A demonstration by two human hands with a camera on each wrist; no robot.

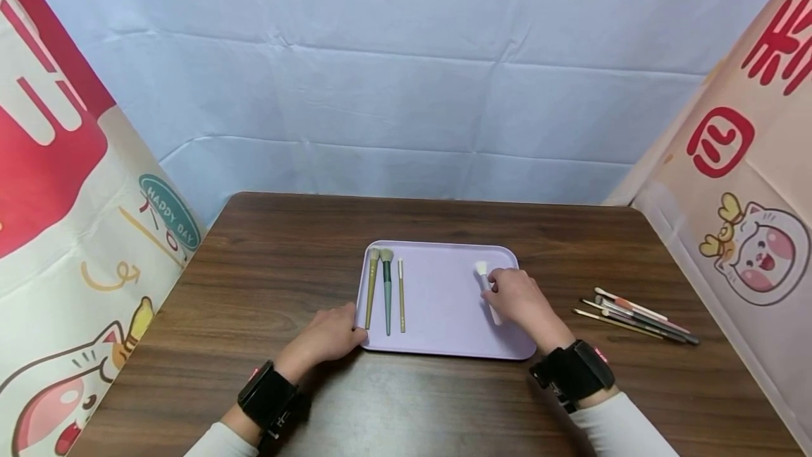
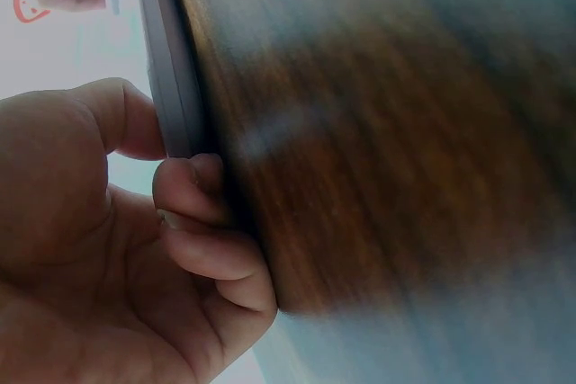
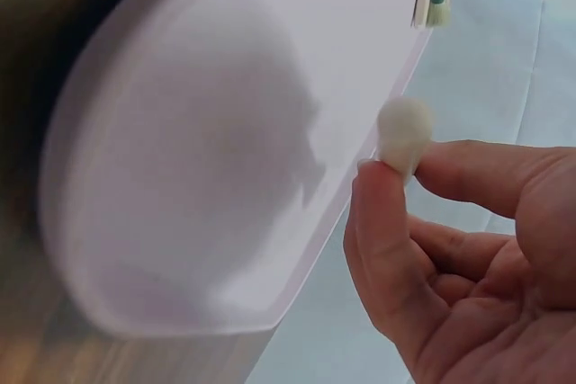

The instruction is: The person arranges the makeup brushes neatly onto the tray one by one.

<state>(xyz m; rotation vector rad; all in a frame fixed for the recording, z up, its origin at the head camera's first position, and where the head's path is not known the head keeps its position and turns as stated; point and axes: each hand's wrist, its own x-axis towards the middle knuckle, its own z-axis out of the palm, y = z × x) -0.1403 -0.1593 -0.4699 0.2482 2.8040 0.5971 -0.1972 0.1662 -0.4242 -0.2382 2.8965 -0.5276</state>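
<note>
A shallow lilac tray (image 1: pixel 444 302) lies on the table. My right hand (image 1: pixel 519 298) pinches a makeup brush (image 1: pixel 482 269) with white bristles and a pale handle over the tray's right part. In the right wrist view, one pale rounded end of that brush (image 3: pixel 405 128) pokes out between thumb and fingertips. At the tray's near left corner, my left hand (image 1: pixel 326 333) grips the rim; the left wrist view has the thumb and curled fingers at the tray edge (image 2: pixel 171 69). Along the left side lie a gold-handled brush (image 1: pixel 371 291), a green brush (image 1: pixel 388 295) and a thin brush (image 1: pixel 402 298).
On the right of the table (image 1: pixel 285 252) several slim brushes (image 1: pixel 641 319) lie in a loose pile, apart from the tray. A pale blue cloth (image 1: pixel 406 90) hangs behind the table, with printed sheets (image 1: pixel 729 231) at both sides.
</note>
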